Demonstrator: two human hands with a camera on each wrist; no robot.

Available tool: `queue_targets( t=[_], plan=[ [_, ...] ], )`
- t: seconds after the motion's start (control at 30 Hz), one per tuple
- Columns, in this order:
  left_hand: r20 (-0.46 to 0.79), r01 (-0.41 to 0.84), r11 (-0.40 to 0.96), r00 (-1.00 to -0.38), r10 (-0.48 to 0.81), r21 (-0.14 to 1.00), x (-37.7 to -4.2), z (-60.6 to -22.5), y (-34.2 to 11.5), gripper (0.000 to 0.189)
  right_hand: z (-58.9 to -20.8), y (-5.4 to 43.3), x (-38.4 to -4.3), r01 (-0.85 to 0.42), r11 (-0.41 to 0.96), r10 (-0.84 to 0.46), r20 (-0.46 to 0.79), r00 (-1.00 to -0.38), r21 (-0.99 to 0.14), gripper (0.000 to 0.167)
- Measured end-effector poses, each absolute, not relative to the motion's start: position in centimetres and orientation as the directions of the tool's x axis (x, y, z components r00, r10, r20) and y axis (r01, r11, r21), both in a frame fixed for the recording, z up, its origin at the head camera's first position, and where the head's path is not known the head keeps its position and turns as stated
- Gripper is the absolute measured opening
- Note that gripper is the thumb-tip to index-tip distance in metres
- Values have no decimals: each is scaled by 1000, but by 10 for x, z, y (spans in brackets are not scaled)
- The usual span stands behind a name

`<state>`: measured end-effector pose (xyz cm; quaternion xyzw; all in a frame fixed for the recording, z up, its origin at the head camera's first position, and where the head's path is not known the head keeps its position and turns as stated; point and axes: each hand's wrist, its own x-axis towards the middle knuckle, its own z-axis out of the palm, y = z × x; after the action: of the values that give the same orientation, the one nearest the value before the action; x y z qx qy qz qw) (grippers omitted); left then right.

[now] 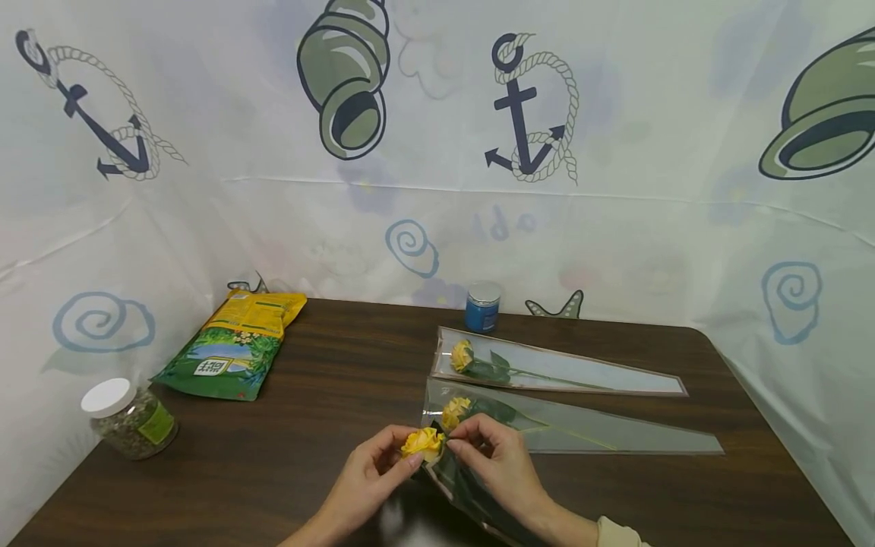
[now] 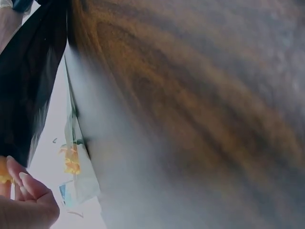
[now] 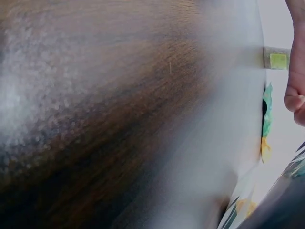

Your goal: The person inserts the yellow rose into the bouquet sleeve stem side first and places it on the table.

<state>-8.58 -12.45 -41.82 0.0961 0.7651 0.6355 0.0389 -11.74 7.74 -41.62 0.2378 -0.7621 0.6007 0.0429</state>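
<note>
My left hand [image 1: 369, 472] holds the yellow head of a rose [image 1: 423, 442] between thumb and fingers, near the table's front. Close by on the right, my right hand [image 1: 504, 465] pinches the edge of a dark-looking plastic flower sleeve [image 1: 447, 479] just beside the bloom. The sleeve slants down toward the front edge, partly hidden under the right hand and forearm. In the left wrist view, the same sleeve [image 2: 28, 86] hangs as a broad black sheet above the fingers. Its stem is mostly hidden.
Two roses in long tapered sleeves, a farther one [image 1: 574, 372] and a nearer one [image 1: 656, 434], lie on the dark wooden table [image 1: 328, 365]. A blue jar [image 1: 482, 310] stands behind them. On the left are a yellow-green bag [image 1: 235, 346] and a white-lidded jar [image 1: 130, 422].
</note>
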Motion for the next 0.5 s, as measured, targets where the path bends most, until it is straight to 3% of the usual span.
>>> queue_targets(
  t=[0.3,0.5],
  plan=[
    [53,191,485,-957,284,853,-86,-415,-126,30,-419,75,-116,-447,154,-378,366,-850,-881,11],
    [-8,152,450,-942,335,880,-85,-418,-123,36,-420,78,-114,-477,156,-451,367,-813,-865,11]
  ],
)
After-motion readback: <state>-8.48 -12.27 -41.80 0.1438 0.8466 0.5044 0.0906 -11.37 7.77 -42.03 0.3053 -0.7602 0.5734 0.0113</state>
